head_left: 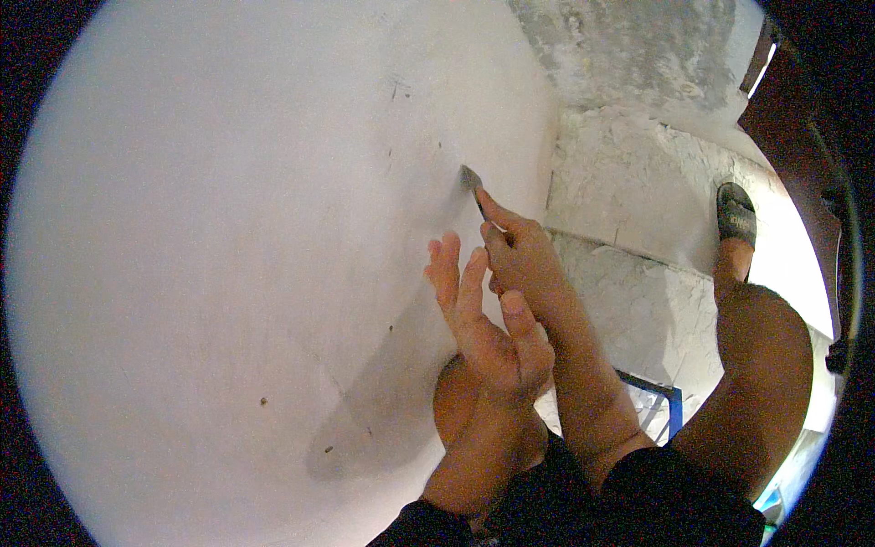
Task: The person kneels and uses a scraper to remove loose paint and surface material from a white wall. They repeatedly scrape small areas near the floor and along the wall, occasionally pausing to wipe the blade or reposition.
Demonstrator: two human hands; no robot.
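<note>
My right hand (523, 253) grips a small pointed trowel (470, 179), with its index finger stretched along the shank towards the blade. The blade is at the white wall (225, 225), and whether its tip touches the surface is hard to tell. Just below it, my left hand (495, 342) is turned palm up with its fingers spread, and nothing shows in it. Several small dark marks and pits dot the wall, one of them a brown hole (263, 402) at the lower left.
To the right lie rough, pale slabs (622, 178) with a joint between them. A grey, stained patch of wall (629, 55) rises at the top. My foot in a dark slide sandal (737, 212) rests on the right. A blue frame (675, 414) stands between my legs.
</note>
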